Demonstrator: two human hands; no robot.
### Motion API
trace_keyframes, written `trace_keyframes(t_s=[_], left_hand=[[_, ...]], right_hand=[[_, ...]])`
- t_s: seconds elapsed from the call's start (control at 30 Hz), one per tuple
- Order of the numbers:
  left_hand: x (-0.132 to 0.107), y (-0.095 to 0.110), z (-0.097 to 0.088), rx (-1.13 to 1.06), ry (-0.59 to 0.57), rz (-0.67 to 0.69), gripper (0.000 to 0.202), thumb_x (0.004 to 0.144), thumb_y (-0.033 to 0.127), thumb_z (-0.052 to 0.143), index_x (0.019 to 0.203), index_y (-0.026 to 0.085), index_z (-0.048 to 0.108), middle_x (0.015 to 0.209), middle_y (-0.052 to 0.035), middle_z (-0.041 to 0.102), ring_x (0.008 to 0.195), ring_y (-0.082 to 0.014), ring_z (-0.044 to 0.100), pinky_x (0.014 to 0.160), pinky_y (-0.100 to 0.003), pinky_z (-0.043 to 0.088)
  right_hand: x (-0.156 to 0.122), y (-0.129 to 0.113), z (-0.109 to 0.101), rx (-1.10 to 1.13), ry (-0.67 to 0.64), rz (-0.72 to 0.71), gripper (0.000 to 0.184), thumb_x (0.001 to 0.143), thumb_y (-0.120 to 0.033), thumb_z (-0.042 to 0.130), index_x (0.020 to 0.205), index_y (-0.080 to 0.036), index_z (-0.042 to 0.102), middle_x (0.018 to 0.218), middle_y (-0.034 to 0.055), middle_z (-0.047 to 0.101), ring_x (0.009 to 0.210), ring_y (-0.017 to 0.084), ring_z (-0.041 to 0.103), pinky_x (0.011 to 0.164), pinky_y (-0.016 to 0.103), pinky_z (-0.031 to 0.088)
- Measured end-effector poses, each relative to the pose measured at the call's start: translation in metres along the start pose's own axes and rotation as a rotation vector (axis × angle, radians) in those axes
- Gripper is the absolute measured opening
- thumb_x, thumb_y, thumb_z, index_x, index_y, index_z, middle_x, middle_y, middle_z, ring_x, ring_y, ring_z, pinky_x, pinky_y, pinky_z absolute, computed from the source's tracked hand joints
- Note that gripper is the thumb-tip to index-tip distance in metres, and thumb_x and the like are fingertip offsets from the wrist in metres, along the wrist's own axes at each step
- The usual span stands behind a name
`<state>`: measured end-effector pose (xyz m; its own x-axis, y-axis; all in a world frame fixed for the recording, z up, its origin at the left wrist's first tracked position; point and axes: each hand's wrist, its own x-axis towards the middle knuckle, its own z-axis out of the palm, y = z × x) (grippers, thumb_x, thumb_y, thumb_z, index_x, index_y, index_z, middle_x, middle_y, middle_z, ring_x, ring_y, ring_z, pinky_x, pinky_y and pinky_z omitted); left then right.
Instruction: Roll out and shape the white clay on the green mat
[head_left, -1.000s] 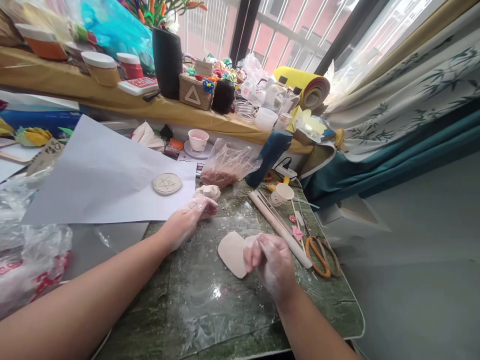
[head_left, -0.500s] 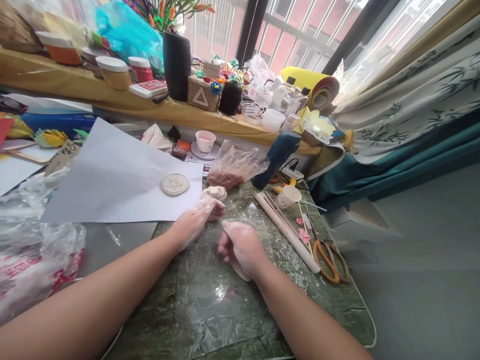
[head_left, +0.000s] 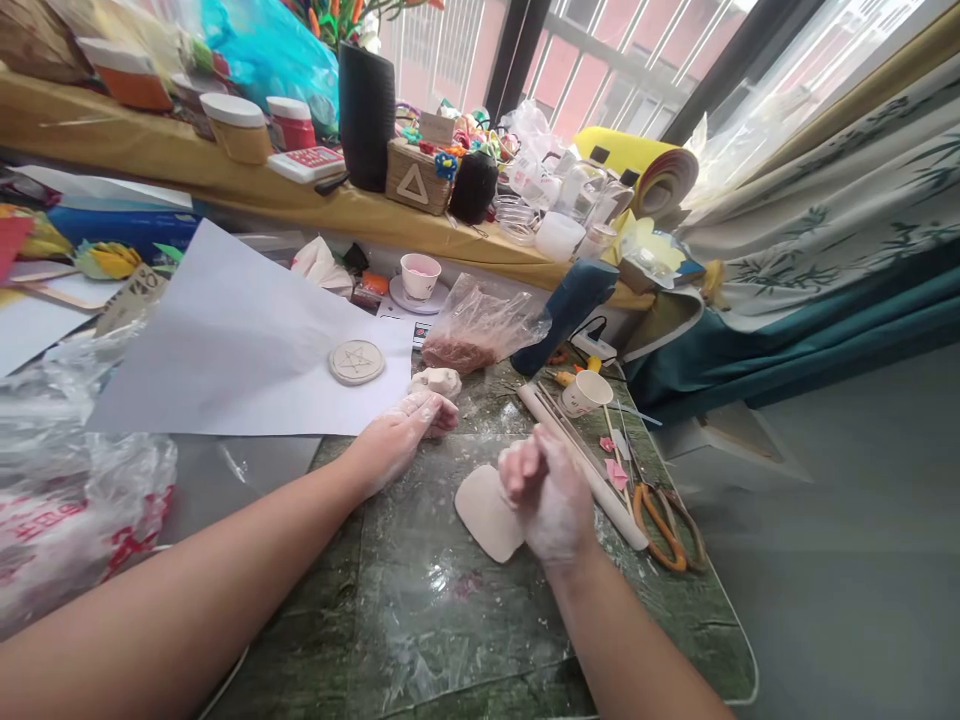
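Dusted with white powder, my left hand (head_left: 401, 435) is closed beside a lump of pale clay (head_left: 436, 381); anything inside its fingers is hidden. My right hand (head_left: 553, 500) is raised at the right edge of a flat, rounded piece of clay (head_left: 487, 515), fingers curled in and whitened with powder. I cannot see whether it holds anything. The flat clay lies on a clear plastic sheet (head_left: 405, 630) specked with white. A round clay disc with a star scratched in it (head_left: 356, 362) lies on white paper (head_left: 225, 350).
A rolling pin (head_left: 615, 505), scissors (head_left: 660, 525) and a paper cup (head_left: 586, 394) are at the right. Behind are a plastic bag of brown material (head_left: 469, 345), a blue cylinder (head_left: 566, 315) and a small cup on a scale (head_left: 420, 277). Crumpled plastic (head_left: 67, 500) lies left.
My right hand has moved right and lifted off the flat clay, uncovering most of it. My left hand has stayed by the clay lump. The view has shifted slightly.
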<state>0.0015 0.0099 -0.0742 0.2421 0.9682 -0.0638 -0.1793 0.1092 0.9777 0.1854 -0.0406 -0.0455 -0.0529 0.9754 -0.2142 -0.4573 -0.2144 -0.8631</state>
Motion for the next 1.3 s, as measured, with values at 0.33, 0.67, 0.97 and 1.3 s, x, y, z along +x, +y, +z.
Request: trace_keyframes(t_s=[0.33,0.67,0.97,1.3], left_hand=[[0.002,-0.001,-0.003,0.089,-0.013,0.001,0.047,0.089,0.064,0.062,0.098,0.019,0.072,0.103,-0.0081,0.072,0.104,-0.0274,0.069,0.101,-0.046,0.053],[-0.011,0.016,0.003,0.613,-0.195,0.145,0.034,0.089,0.053,0.066,0.106,0.024,0.070,0.104,-0.0059,0.073,0.099,-0.0268,0.067,0.092,-0.039,0.055],[-0.021,0.017,0.012,1.048,-0.565,0.488,0.073,0.077,0.056,0.081,0.140,0.028,0.054,0.142,-0.0103,0.059,0.137,-0.0344,0.047,0.115,-0.050,0.038],[-0.020,0.010,0.016,1.120,-0.522,0.489,0.078,0.075,0.067,0.077,0.138,0.026,0.057,0.138,-0.0102,0.063,0.135,-0.0353,0.049,0.115,-0.049,0.035]], right_hand=[[0.002,0.002,0.002,-0.176,-0.143,-0.001,0.050,0.086,-0.057,0.067,0.053,-0.021,0.056,0.046,-0.0014,0.053,0.041,0.011,0.045,0.040,0.024,0.032],[-0.009,-0.023,-0.033,0.013,-0.012,-0.135,0.032,0.083,-0.046,0.075,0.070,-0.020,0.062,0.065,-0.0005,0.062,0.057,0.012,0.053,0.053,0.024,0.043],[-0.034,-0.015,-0.028,0.053,0.054,-0.107,0.052,0.090,-0.056,0.062,0.052,-0.022,0.049,0.044,-0.0047,0.044,0.042,0.010,0.037,0.043,0.024,0.029],[-0.043,0.005,-0.016,-0.139,-0.093,-0.064,0.062,0.092,-0.056,0.059,0.043,-0.022,0.047,0.036,-0.0041,0.041,0.035,0.008,0.034,0.042,0.026,0.026]])
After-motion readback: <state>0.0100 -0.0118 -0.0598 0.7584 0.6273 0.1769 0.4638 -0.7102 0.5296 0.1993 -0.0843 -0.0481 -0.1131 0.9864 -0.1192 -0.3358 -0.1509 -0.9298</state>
